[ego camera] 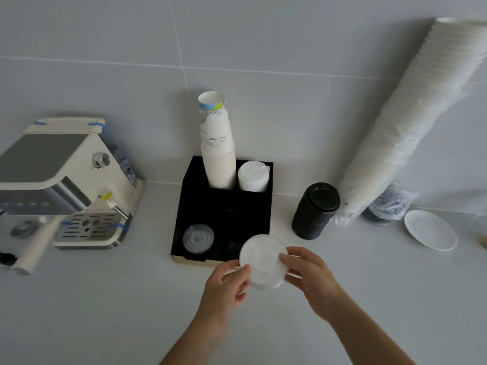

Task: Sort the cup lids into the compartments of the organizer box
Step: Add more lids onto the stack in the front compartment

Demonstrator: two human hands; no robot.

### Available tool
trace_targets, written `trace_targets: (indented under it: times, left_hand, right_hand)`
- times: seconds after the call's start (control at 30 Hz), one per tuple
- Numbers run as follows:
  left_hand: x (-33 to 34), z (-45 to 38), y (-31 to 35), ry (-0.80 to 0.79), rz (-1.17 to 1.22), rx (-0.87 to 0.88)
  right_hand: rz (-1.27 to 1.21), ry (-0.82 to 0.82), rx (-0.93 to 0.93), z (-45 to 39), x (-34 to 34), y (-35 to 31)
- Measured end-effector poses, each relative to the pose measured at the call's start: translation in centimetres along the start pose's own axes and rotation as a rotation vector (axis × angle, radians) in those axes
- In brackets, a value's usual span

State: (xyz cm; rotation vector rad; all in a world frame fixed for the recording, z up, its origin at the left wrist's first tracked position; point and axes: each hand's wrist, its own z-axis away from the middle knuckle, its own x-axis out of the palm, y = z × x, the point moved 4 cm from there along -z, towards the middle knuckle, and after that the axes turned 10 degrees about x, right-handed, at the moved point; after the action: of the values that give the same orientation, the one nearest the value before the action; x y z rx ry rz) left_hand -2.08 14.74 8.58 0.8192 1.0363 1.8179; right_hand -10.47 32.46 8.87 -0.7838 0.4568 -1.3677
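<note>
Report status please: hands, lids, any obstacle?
Left hand and right hand both grip clear lid stack, over organizer box front right compartment. Nothing blocking.

cream espresso machine w/ blue tape far left | long sleeve of white paper cups leaning on wall, right | white round saucer beside it

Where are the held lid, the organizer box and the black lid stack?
held lid (263, 262), head view, centre of its top face
organizer box (226, 206), head view, black divider wall
black lid stack (315, 210), head view, side of the stack
</note>
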Motion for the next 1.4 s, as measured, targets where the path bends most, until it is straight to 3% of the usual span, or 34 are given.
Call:
trace_targets:
  times: [0.77, 1.07, 1.4]
  left_hand:
    - [-12.1, -3.1, 1.5, -0.081, 0.091, -0.02]
    - [-13.1, -5.5, 1.8, -0.063, 0.101, -0.026]
    - [-12.0, -9.7, 1.9, 0.074, 0.112, -0.076]
  right_hand:
    - [0.281, 0.016, 0.005, -3.0, 14.1, -1.3]
    - [0.409, -0.029, -0.005, -5.9, 17.1, -3.5]
    - [0.556, -0.032, 0.044, -11.6, 19.5, -5.7]
